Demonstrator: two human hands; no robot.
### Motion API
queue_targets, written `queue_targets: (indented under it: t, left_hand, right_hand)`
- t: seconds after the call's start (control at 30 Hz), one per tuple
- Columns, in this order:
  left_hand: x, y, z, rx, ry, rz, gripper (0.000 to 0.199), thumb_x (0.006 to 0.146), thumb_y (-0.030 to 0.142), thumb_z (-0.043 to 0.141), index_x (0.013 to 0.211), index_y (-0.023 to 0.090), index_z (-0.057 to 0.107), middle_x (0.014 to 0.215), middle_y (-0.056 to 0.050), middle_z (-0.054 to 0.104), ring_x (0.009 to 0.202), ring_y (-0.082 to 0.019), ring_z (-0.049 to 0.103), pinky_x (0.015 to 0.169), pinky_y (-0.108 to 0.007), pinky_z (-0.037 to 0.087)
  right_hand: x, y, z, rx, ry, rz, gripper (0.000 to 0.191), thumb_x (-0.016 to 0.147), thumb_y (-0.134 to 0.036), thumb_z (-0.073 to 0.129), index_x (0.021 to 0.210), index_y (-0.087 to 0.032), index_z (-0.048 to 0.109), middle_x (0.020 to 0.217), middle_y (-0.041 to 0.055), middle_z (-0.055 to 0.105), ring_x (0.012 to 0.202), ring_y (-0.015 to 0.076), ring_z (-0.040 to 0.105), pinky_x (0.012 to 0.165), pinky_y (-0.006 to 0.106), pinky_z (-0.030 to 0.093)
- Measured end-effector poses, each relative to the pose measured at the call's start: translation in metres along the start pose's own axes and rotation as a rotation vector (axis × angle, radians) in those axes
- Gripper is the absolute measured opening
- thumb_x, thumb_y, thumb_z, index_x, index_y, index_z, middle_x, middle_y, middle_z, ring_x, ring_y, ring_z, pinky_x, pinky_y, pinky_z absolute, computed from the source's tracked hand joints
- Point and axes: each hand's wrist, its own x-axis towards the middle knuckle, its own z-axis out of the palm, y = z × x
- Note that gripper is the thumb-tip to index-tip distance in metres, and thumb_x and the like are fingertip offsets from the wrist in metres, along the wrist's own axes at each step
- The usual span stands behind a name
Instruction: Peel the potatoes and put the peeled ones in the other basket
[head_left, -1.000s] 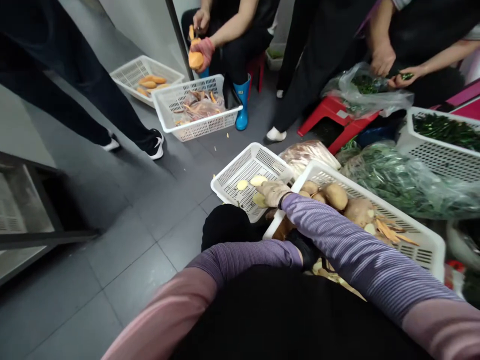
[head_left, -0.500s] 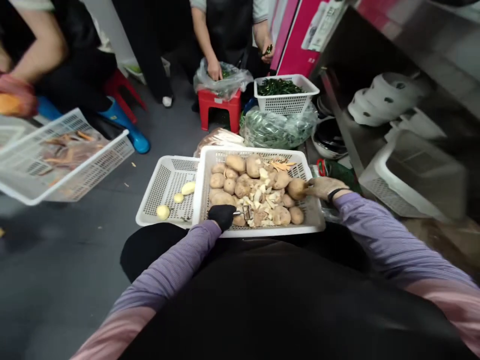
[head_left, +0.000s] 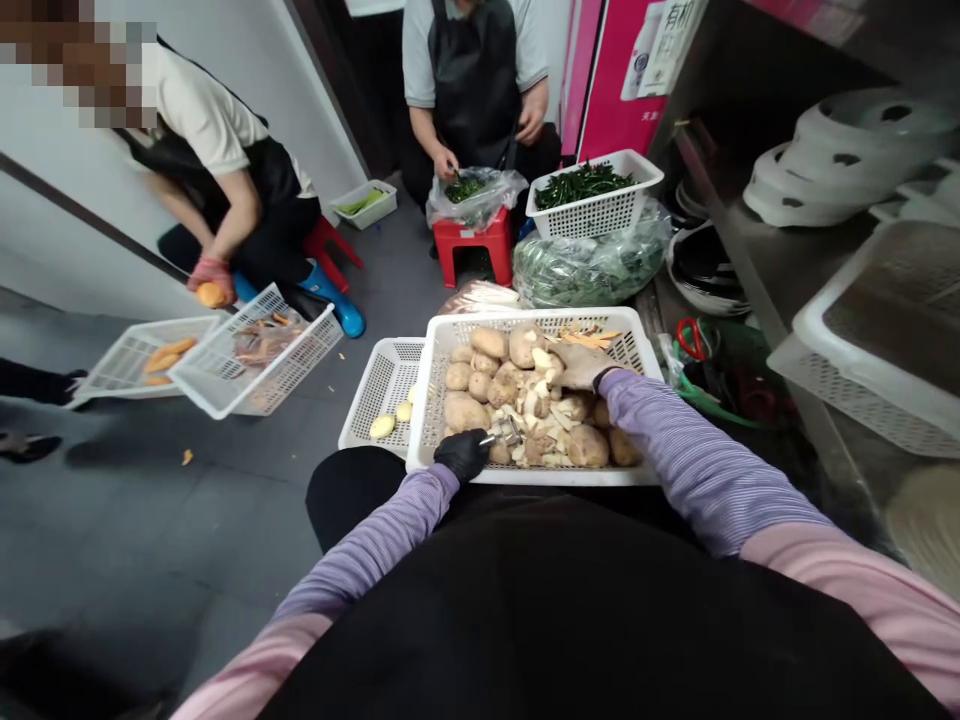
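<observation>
My left hand [head_left: 463, 456], in a black glove, is closed on a metal peeler [head_left: 504, 434] at the near left of a white basket [head_left: 645, 350]. The basket holds several unpeeled potatoes [head_left: 465, 411] and pale peelings [head_left: 550, 446]. My right hand [head_left: 581, 366], in a tan glove, reaches over the potatoes at the basket's far right part; its fingertips blend with the potatoes, and whether it grips one is not clear. Orange peels [head_left: 592, 337] lie just beyond it. A lower white basket [head_left: 367, 392] on the left holds peeled potatoes [head_left: 382, 426].
Beyond stand a basket of green vegetables [head_left: 585, 185], a bagged green bundle [head_left: 592, 265] and a red stool [head_left: 472, 252] by a seated person. At left, another person holds an orange vegetable over baskets [head_left: 255, 350]. Shelving [head_left: 750, 270] and red-handled scissors [head_left: 694, 340] are at right.
The view has swung left. My right hand has moved from the basket's right edge, where it held a potato, inward over the pile. My left hand still holds the peeler.
</observation>
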Motion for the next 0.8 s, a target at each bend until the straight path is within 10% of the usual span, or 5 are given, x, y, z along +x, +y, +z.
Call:
queue_targets:
  t: [0.2,0.4,0.57,0.8]
  left_hand:
    - [-0.001,0.003,0.001,-0.035,0.004,0.011,0.034,0.097,0.042,0.044,0.117,0.027,0.066,0.113,-0.006,0.073,0.105,-0.026,0.068,0.085,-0.034,0.051]
    - [0.002,0.005,0.0,-0.017,-0.005,0.093,0.032,0.097,0.038,0.044,0.114,0.024,0.067,0.112,-0.007,0.073,0.104,-0.024,0.069,0.085,-0.032,0.05]
    - [0.003,0.006,0.0,0.031,0.021,0.165,0.031,0.093,0.041,0.051,0.108,0.023,0.071,0.109,-0.007,0.074,0.103,-0.027,0.069,0.085,-0.035,0.049]
    - [0.018,0.016,-0.023,0.105,0.157,0.18,0.032,0.094,0.037,0.048,0.105,0.02,0.073,0.104,-0.011,0.073,0.101,-0.027,0.068,0.082,-0.036,0.048]
  right_hand:
    - [-0.027,-0.008,0.001,0.037,-0.133,0.109,0.044,0.091,-0.055,0.047,0.088,-0.02,0.074,0.093,0.0078,0.072,0.088,0.0239,0.065,0.079,0.032,0.046]
    - [-0.049,-0.017,0.045,0.185,-0.06,0.409,0.064,0.087,-0.06,0.049,0.129,-0.012,0.052,0.122,0.0216,0.064,0.108,0.0346,0.065,0.09,0.043,0.048]
    - [-0.03,-0.024,0.056,0.4,0.09,0.591,0.066,0.081,-0.06,0.058,0.124,-0.01,0.053,0.115,0.0243,0.065,0.109,0.0384,0.064,0.094,0.05,0.049]
    - [-0.075,-0.01,0.063,1.59,0.156,0.572,0.032,0.084,-0.051,0.063,0.102,-0.025,0.061,0.096,0.0043,0.07,0.1,0.0248,0.067,0.084,0.044,0.06]
